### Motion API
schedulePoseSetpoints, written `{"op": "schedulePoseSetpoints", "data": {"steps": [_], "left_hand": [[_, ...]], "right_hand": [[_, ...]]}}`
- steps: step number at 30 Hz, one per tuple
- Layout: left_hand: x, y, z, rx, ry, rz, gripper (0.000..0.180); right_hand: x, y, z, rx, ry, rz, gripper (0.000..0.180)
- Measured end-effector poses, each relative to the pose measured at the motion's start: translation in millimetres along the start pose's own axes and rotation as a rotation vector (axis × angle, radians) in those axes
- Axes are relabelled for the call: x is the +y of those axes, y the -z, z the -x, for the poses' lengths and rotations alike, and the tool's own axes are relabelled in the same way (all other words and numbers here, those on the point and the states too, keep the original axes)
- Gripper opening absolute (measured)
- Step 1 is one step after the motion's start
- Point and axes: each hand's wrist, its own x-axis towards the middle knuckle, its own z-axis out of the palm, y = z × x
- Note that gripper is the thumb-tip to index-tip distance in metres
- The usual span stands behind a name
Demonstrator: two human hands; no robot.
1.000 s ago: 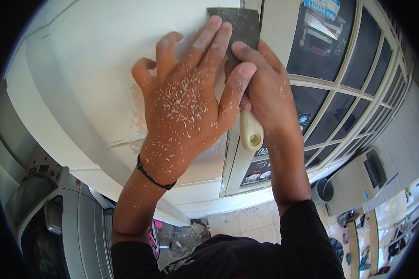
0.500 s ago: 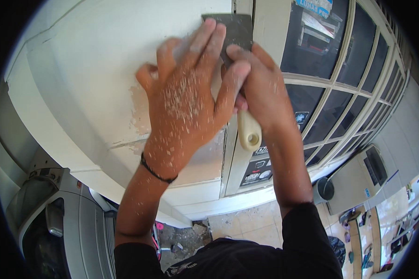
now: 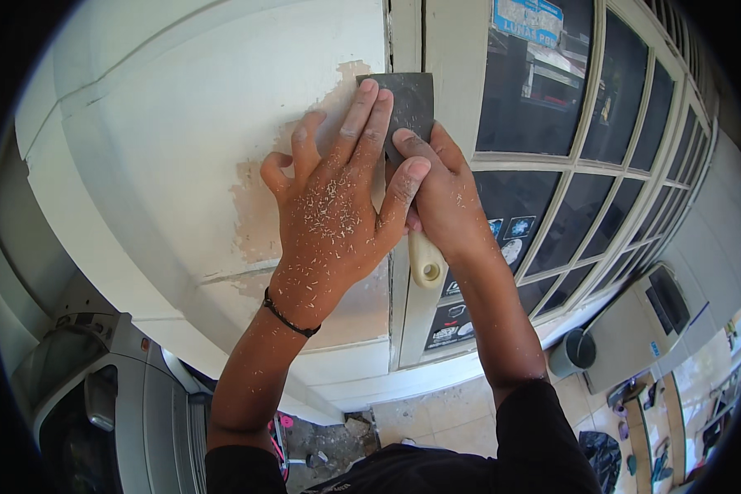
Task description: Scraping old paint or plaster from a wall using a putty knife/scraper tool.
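A putty knife [image 3: 410, 103] with a wide dark blade and a cream handle lies against the wall, close to the door frame. My right hand [image 3: 451, 193] wraps its handle, thumb on the base of the blade. Two fingertips of my left hand [image 3: 329, 202] press on the blade's left part; its other fingers are spread or curled, and the thumb reaches to the right hand. Pale flakes speckle the back of the left hand and wrist. On the white wall [image 3: 214, 99], bare beige patches [image 3: 253, 218] show where paint is off, partly hidden behind the left hand.
To the right runs a framed glass door [image 3: 535, 99] with stickers. A grey vehicle [image 3: 140, 403] stands at lower left. Rubble [image 3: 321, 453] lies on the ground below, beside floor tiles [image 3: 445, 412]. A grey bucket [image 3: 573, 352] stands near a white appliance [image 3: 634, 329] on the right.
Both hands and the putty knife have come lower in the view and along the wall. More bare beige surface shows above the left hand. Both hands keep their hold.
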Motion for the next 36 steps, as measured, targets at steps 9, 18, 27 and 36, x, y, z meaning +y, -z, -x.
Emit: {"op": "schedulePoseSetpoints", "data": {"steps": [9, 18, 27, 36], "left_hand": [[-1.9, -12.9, 5.9, 0.049, -0.045, 0.004, 0.065], [6.2, -4.4, 10.7, -0.050, -0.005, 0.065, 0.057], [8.9, -1.9, -13.5, -0.048, 0.021, -0.012, 0.063], [17.0, 8.7, -10.6, -0.145, 0.097, -0.036, 0.068]], "right_hand": [[6.5, 0.8, 1.0, 0.091, 0.030, 0.053, 0.024], [10.5, 4.6, 3.6, 0.115, 0.042, 0.035, 0.023], [19.8, 21.6, -31.2, -0.049, 0.267, 0.100, 0.022], [22.8, 26.0, -47.3, -0.088, 0.369, 0.169, 0.026]]}}
